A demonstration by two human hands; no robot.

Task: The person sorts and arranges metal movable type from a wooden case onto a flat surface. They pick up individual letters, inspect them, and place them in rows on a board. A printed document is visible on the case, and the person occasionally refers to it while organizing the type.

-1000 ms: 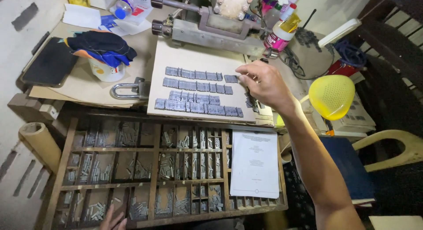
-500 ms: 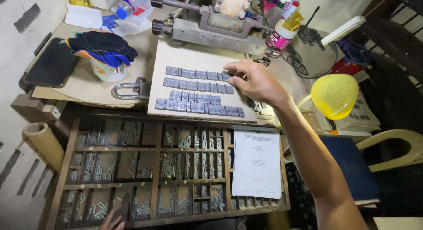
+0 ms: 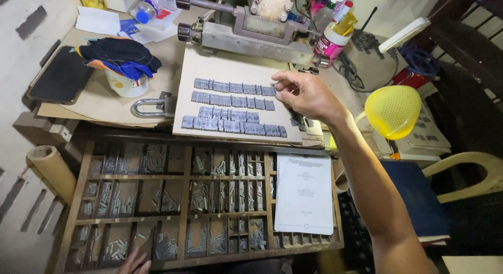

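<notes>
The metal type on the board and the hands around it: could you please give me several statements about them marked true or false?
1. The right hand touches the right end of the top row of metal type. True.
2. The type rows lie on a pale board. True.
3. The left hand rests on the board. False: it sits at the bottom edge of the wooden type case.
4. A white sheet of paper lies on the case's right side. True.
5. The padlock lies right of the board. False: it lies left of it.
</notes>
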